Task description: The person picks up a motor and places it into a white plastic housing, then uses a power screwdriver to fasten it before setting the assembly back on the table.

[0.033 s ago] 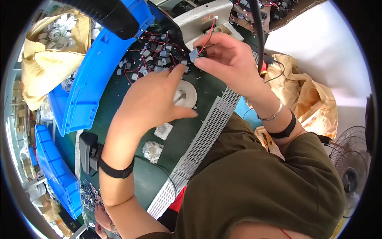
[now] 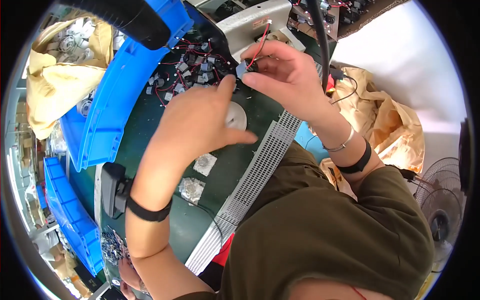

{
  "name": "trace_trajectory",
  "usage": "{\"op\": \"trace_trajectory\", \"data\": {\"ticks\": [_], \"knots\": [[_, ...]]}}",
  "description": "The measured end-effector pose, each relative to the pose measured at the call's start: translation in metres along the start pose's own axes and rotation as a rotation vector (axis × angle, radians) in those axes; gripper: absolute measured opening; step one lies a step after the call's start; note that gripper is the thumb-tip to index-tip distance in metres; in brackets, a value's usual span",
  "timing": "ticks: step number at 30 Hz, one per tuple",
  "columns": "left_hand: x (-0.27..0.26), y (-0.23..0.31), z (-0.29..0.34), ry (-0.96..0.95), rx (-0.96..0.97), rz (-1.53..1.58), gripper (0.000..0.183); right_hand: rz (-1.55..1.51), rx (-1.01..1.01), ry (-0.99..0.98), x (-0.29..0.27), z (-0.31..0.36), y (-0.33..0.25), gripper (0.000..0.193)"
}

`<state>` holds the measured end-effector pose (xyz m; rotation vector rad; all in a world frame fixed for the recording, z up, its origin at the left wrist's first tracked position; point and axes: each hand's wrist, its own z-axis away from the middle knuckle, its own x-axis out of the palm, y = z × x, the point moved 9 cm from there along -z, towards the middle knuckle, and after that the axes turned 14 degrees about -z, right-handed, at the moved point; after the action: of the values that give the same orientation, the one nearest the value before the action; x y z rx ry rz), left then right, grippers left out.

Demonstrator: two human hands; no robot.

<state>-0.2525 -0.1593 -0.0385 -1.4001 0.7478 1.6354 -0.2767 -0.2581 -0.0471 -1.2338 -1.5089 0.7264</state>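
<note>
Between the thumb and fingers of my right hand (image 2: 292, 80) is a small motor (image 2: 242, 69), with red and black wires rising to a white plug. My left hand (image 2: 192, 122) hovers over the green bench, thumb and index finger spread wide, with nothing visible in it. Its index fingertip comes close to the motor; I cannot tell whether they touch. A white round disc (image 2: 240, 117) shows partly between that thumb and finger. Beyond the left hand lies a loose pile of small wired motors (image 2: 200, 70).
A metal machine body (image 2: 255, 20) stands behind my right hand. Blue crates (image 2: 107, 105) line the left, and a dark hose (image 2: 130, 22) hangs above. A perforated metal strip (image 2: 250, 185) edges the bench. Another person's hand (image 2: 129, 274) works at lower left. A fan (image 2: 440, 210) stands right.
My left hand has shifted a little to the right and covers more of the white disc. The right hand with the motor has hardly moved.
</note>
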Motion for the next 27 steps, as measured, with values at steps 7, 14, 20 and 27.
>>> {"op": "trace_trajectory", "data": {"ticks": [7,14,20,27], "knots": [[0.015,0.003,0.005,0.37,0.055,0.142,0.081,-0.059,-0.061,0.03,-0.008,0.005,-0.005,0.029],[0.043,-0.014,0.048,0.557,-0.078,0.478,0.073,0.028,0.232,-0.137,0.008,0.004,0.025,0.028],[0.047,-0.023,0.051,0.607,-0.127,0.681,0.067,0.486,0.019,-0.514,0.049,0.009,0.021,0.024],[0.049,-0.027,0.043,0.576,-0.087,0.806,0.067,0.745,-0.26,-0.795,0.077,0.007,0.018,0.023]]}}
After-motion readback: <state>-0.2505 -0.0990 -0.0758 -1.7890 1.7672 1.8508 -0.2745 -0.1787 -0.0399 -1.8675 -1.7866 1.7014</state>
